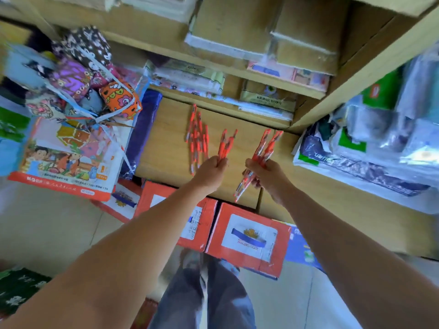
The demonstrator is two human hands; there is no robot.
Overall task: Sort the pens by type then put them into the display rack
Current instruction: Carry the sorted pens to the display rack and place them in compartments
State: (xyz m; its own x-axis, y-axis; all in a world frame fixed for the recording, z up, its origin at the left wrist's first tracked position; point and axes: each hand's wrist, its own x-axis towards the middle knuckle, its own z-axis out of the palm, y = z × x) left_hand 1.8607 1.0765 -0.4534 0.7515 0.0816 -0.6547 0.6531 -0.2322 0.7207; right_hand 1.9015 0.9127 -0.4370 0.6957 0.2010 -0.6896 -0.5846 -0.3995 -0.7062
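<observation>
Several orange-red pens (197, 137) lie in a loose pile on the light wooden shelf top (166, 143). My left hand (211, 169) grips a few orange pens (225, 144) that fan out away from me, just right of the pile. My right hand (263, 173) holds a thicker bundle of orange pens (267, 146), whose ends stick out both above and below the fist. Both hands hover over the shelf top, about a hand's width apart. No display rack is recognisable in view.
Red cartons (247, 238) stand on the floor under the shelf top. A tied stack of colourful books and patterned cases (71, 129) sits at left. Plastic-wrapped packs (370, 143) fill the right. Shelves with boxes (237, 34) rise behind.
</observation>
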